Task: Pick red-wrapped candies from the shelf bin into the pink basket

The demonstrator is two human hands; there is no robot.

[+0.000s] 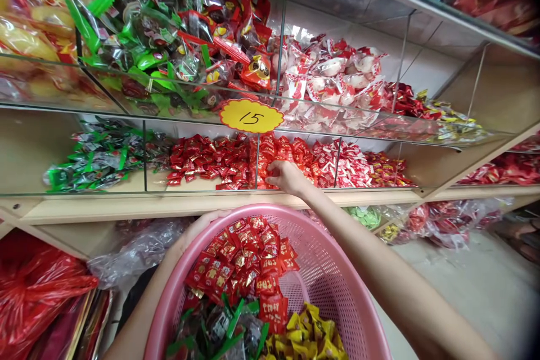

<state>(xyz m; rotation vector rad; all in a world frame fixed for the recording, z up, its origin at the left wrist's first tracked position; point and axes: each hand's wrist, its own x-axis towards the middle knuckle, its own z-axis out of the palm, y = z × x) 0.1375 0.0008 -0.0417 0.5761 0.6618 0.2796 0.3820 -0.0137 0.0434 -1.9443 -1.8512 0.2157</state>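
My right hand reaches over the front of the lower shelf, at the orange-red candy packets. Its fingers are curled in; whatever they hold, if anything, is hidden. Below the shelf, a pink plastic basket holds red packets, green-ended clear packets and yellow-wrapped ones. My left hand lies along the basket's far left rim, its fingers mostly hidden behind that rim.
Glass dividers split the shelves into candy compartments. A yellow tag marked 15 hangs on the upper glass edge. Red bags stand at lower left, and bagged candy lies under the shelf at right.
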